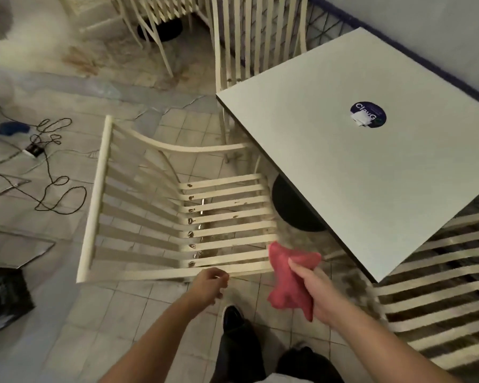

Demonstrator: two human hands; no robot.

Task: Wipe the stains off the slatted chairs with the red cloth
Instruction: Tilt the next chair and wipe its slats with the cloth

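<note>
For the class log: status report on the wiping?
Right hand grips red cloth, off the chair. Left hand at its front rail, grip unclear. Table close alongside.

The pale tiled floor [150, 313] looks stained toward the top of the frame. A slatted chair [233, 229] stands on it at centre, and a looped black cable [50, 175] lies at left. At right, the white table [329, 175] bears one round dark sticker [368, 115].

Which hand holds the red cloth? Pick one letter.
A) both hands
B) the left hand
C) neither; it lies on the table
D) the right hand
D: the right hand grips the red cloth beside the slatted chair; the left hand has no cloth in it.
</note>
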